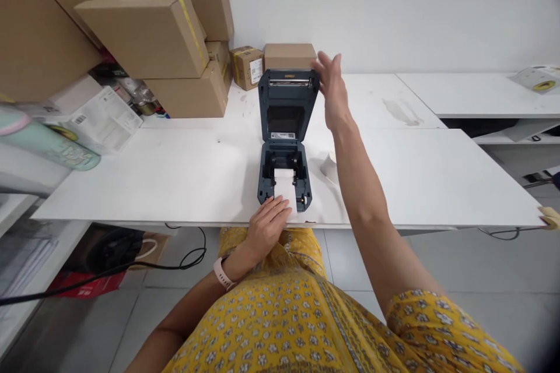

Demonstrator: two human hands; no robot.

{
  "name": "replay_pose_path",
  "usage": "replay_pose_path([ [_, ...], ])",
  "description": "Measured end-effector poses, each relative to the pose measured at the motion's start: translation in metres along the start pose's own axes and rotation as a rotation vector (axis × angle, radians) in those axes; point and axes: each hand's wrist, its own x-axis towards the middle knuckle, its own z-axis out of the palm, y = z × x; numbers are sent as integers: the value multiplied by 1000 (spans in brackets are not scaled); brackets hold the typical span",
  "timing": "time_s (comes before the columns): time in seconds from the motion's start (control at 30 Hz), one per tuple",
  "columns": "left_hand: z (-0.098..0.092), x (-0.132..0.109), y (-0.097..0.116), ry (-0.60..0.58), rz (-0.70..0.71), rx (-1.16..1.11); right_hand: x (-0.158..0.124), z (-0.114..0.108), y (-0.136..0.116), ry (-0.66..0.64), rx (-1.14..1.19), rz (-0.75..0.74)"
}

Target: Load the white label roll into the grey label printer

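Observation:
A dark blue label printer (262,178) stands near the table's front edge with its lid (265,102) raised. White label paper (285,186) runs from inside it out over its front lip. My left hand (269,221) lies at that lip, fingers stretched out and resting on the paper's left side. Up at the top right corner of the lid is my right hand (333,90), its fingers apart and some touching or just beside the lid's edge; exact contact is hard to tell. Right of the printer sits a white paper roll (329,168), partly hidden behind my right forearm.
Cardboard boxes (144,41) are stacked at the back left, with a small taped box (247,67) and a flat box (289,55) behind the printer. A mint-green bottle (52,140) lies at the left. Another label roll (540,80) rests far right. A black cable (131,266) hangs below the table.

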Motion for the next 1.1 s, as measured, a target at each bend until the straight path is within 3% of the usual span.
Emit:
replay_pose_path([
  [0.07,3,-1,-1,72,-2,-16,11,5,-2,-70,-8,12],
  [0.13,5,-4,-1,125,13,-25,-3,7,-11,-38,-37,-44],
  [0.23,7,-14,-1,175,78,-59,-58,7,-27,99,-65,-170],
  [0.33,4,-26,-2,273,77,-125,-128,8,-32,104,-55,-158],
  [0.47,-7,-16,-2,497,-228,-187,-205,13,-10,22,-70,9],
  [0.53,-13,3,-4,505,-457,-236,-228,16,5,4,-103,111],
  [0.6,-14,21,-11,440,-625,-373,-240,18,17,-29,-100,230],
  [0.67,-11,34,-20,297,-752,-576,-243,20,26,-72,-52,337],
  [0.8,-1,38,-35,118,-788,-866,-239,20,31,-203,136,464],
  [0.93,2,33,-37,113,-770,-894,-238,19,31,-198,266,539],
  [1.1,4,34,-37,150,-776,-848,-240,22,35,-180,218,551],
])
